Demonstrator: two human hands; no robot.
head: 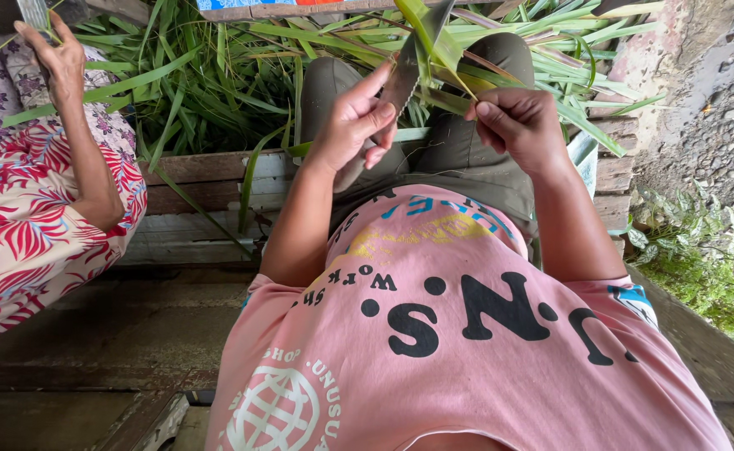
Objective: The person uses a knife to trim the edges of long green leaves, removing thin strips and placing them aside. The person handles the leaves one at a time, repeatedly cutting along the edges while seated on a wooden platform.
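Observation:
My left hand (353,121) grips a knife (407,68) with a worn serrated blade pointing up and away. The blade rests against a long green leaf (436,42). My right hand (519,125) is closed on the lower part of that same leaf, just right of the blade. Both hands are raised over my lap, above my olive trousers (459,159). My pink printed shirt (459,334) fills the lower part of the view.
A heap of long green leaves (200,83) lies ahead on wooden planks (208,171). On the left another person in a red flowered garment (24,225) lifts a hand (53,54) holding a leaf strip. Gravel and weeds (701,259) lie to the right.

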